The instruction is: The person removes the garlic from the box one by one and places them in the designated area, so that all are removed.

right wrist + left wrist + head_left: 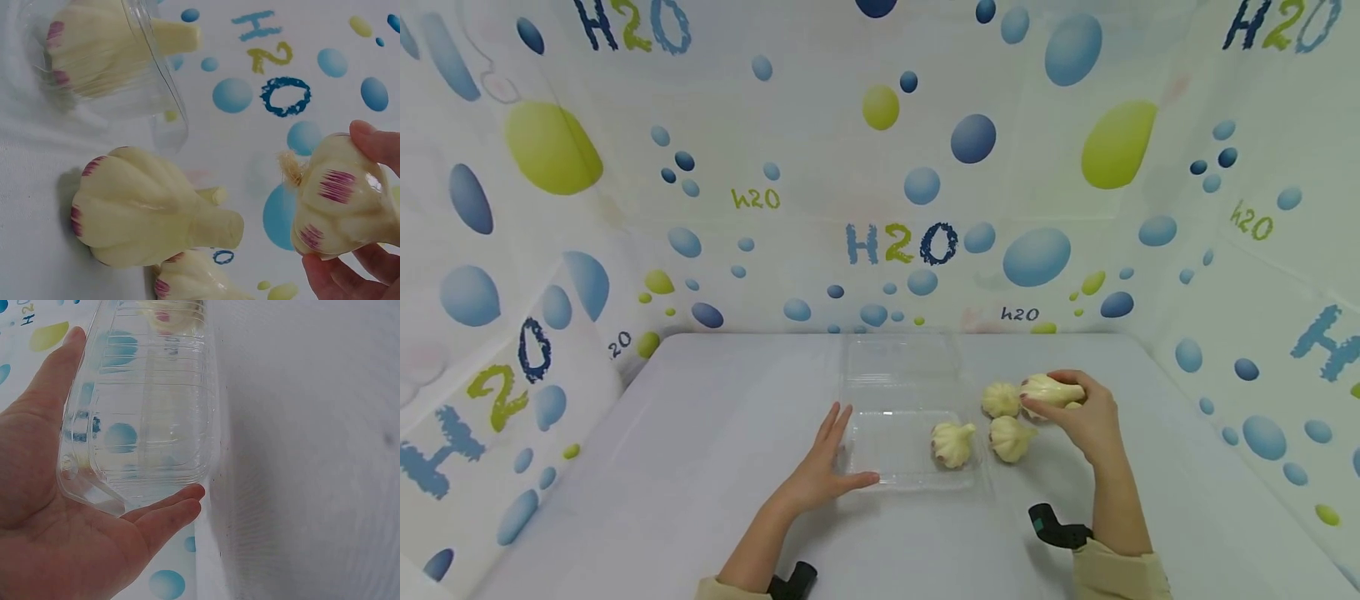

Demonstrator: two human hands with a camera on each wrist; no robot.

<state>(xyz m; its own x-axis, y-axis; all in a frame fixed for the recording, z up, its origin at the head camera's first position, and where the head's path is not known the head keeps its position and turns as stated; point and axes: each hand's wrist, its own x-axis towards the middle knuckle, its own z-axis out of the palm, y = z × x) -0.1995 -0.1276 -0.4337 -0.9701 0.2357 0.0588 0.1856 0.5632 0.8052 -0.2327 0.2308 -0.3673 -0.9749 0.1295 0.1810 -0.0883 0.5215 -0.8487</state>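
Observation:
A clear plastic clamshell box lies opened on the table, its lid folded back behind it. One garlic bulb sits inside at the right end. My left hand rests against the box's left side, fingers and thumb spread and straight along the wall and front corner. My right hand grips another garlic bulb between thumb and fingers, held up off the table. Beside it, to the right of the box, lie a near bulb and a farther bulb, partly overlapped in the right wrist view.
The white table meets a patterned backdrop of blue and green drops at its back and sides. Black wrist camera mounts stick out by both forearms. A pale shape behind the held bulb is mostly hidden.

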